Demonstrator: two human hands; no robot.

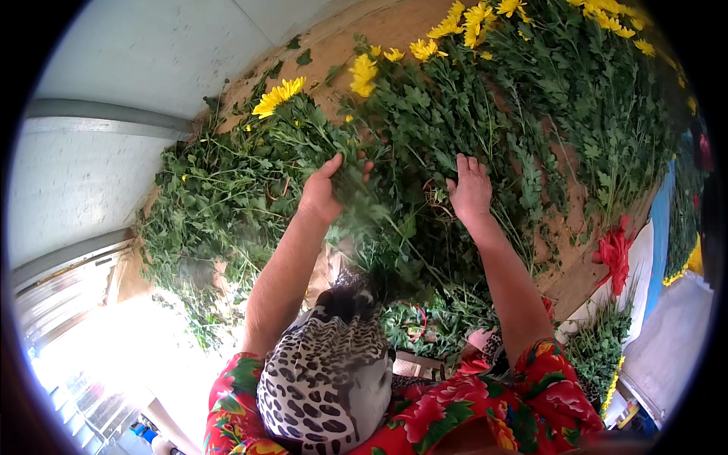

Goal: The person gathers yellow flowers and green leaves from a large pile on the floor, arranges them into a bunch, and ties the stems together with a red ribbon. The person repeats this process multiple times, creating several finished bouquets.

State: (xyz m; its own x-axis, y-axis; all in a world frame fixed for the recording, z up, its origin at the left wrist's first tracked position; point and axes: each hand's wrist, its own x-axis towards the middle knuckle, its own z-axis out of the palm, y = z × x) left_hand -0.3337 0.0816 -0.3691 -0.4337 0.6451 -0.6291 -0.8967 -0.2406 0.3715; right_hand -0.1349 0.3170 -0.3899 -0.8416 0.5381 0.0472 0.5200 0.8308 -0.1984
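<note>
My left hand (325,190) is closed around leafy chrysanthemum stems (318,128), thumb on the near side and fingertips showing beyond the leaves. A yellow chrysanthemum bloom (280,96) tops these stems, and their lower part blurs toward my body. To the right, my right hand (471,187) rests palm down with straight fingers on a row of cut chrysanthemums (443,108). Its thumb stands a little apart, and nothing shows in its grasp. The yellow blooms (478,23) of that row point away from me.
Loose leaves and stems (222,187) heap at the left beside a pale metal wall (114,62). A brown board surface (560,165) shows under the flowers. Red plastic strips (614,250) lie at the right, near a blue and white sheet (654,244). Leopard-print cloth (324,375) covers my front.
</note>
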